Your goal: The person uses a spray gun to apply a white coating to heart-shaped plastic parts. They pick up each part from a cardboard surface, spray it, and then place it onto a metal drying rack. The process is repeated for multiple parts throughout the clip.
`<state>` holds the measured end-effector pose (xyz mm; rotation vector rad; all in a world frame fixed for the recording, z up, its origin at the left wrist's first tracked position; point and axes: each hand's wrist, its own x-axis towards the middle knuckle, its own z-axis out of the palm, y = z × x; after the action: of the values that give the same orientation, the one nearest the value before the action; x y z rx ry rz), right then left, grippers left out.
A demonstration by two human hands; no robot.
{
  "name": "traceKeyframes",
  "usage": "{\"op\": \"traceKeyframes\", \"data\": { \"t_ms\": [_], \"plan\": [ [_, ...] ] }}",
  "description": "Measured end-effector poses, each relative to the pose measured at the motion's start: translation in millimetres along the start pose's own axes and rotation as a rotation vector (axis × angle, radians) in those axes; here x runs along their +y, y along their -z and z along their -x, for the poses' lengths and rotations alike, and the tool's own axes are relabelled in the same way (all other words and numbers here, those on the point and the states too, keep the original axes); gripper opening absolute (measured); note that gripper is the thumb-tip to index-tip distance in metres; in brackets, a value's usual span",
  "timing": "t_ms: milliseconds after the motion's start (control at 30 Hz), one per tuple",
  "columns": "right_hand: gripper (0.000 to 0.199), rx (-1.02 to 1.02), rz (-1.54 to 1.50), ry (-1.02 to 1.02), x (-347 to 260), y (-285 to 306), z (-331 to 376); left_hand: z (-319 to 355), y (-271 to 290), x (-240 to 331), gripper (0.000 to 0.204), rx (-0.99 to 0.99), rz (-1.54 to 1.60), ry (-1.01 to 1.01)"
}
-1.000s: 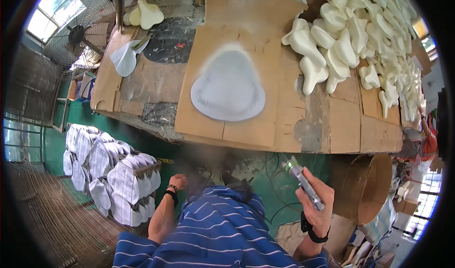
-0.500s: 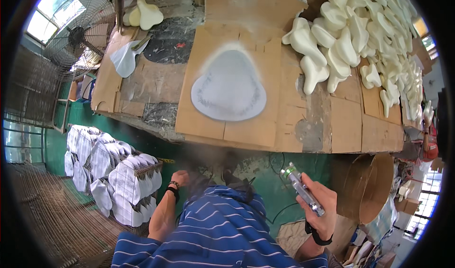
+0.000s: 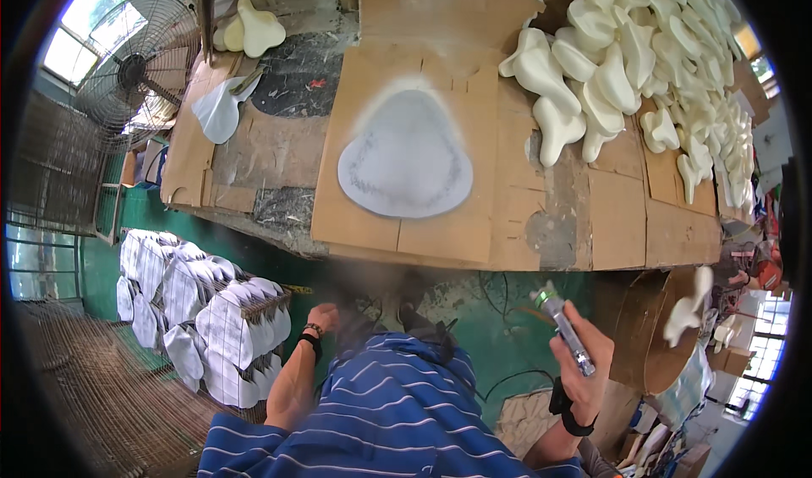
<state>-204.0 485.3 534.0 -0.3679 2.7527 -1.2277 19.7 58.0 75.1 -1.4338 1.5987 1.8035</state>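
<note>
My right hand [image 3: 592, 372], with a black wristband, grips a silver spray gun [image 3: 573, 340] with a green ring near its tip, held right of my body below the table edge. My left hand [image 3: 323, 317] hangs beside my left hip, fingers loosely curled, nothing visible in them. Ahead, a rounded triangular grey-white pad [image 3: 406, 156] lies flat on a brown cardboard sheet [image 3: 338, 224]. A pale haze of overspray rims its top, and dark speckles run along both sides. Neither hand touches the pad.
Cream moulded foam pieces [image 3: 622, 80] heap at the table's right. A cardboard drum [image 3: 630, 326] stands below, a pale foam piece [image 3: 689, 307] at its mouth. Left are a fan [image 3: 131, 70], a white fabric piece [image 3: 218, 114] and a rack of white pads [image 3: 224, 321]. A hose [image 3: 516, 372] crosses the floor.
My right hand with the spray gun has shifted slightly right and up. A pale foam piece now shows at the drum's mouth. The pad and my left hand stay about where they were.
</note>
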Motion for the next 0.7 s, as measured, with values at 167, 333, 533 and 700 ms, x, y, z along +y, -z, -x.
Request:
{"op": "traceKeyframes", "data": {
  "t_ms": [167,333,533,700],
  "plan": [
    [0.053,-0.087,-0.078,-0.043,-6.7,-17.8,15.2,-19.4,-18.0,42.6,0.028,0.046,-0.052,-0.333],
    [0.056,0.000,-0.161,-0.070,-19.9,-43.8,18.1,-29.7,-57.1,136.3,0.021,0.149,-0.212,-0.656],
    [0.058,-0.070,-0.156,0.033,-16.1,-25.4,18.8,-64.3,-116.2,241.0,0.024,0.527,-0.239,-0.840],
    [0.051,-0.005,-0.081,-0.081,-12.1,-10.2,29.1,-44.5,-155.4,279.4,0.027,0.648,-0.487,-0.631]
  ]
}}
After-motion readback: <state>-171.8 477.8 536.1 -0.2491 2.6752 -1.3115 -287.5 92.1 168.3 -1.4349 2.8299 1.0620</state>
